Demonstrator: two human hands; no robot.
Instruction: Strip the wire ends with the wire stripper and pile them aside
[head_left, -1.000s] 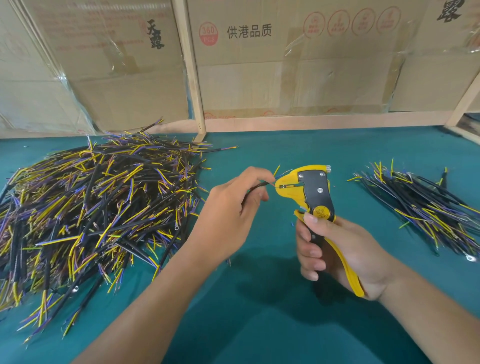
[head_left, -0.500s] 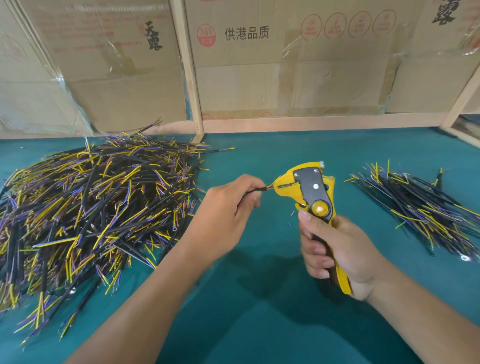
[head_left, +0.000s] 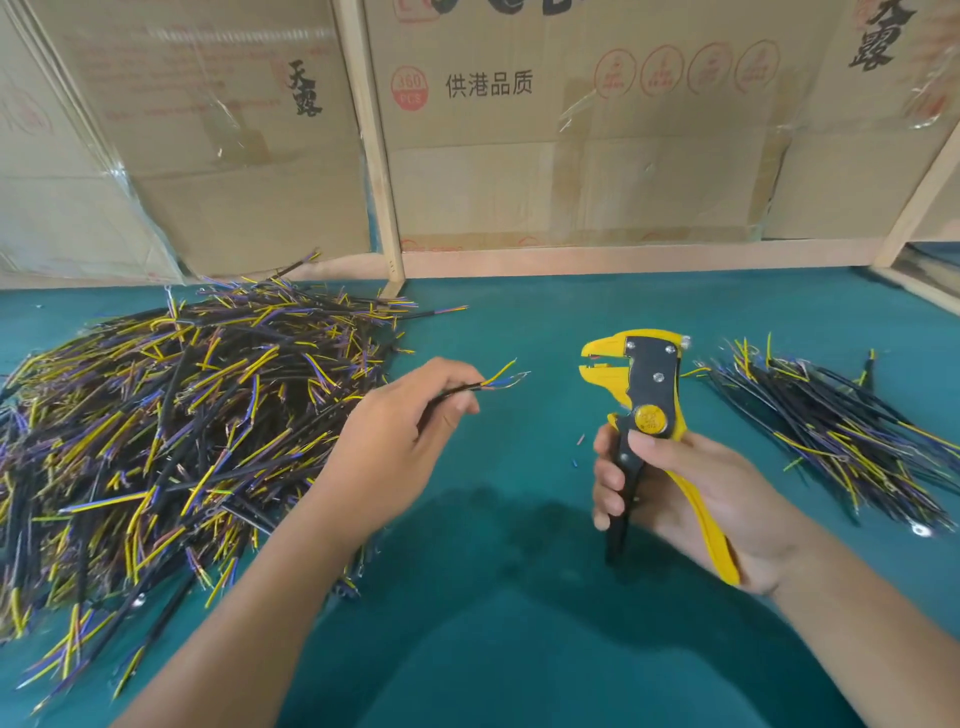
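Observation:
My left hand pinches a short black cable whose yellow, blue and bare strands fan out to the right, clear of the tool. My right hand grips the handles of a yellow and black wire stripper, held upright with its jaws facing left and slightly apart. A gap of green table separates the cable tip from the jaws. A large heap of black, yellow and purple cables lies at the left. A smaller pile of cables lies at the right.
The green table top spreads below my hands, with tiny insulation scraps near the stripper. Cardboard boxes and a wooden frame stand along the back edge.
The cable end has come out of the stripper jaws and my left hand has drawn it away to the left. The stripper handles have spread and the jaws have parted.

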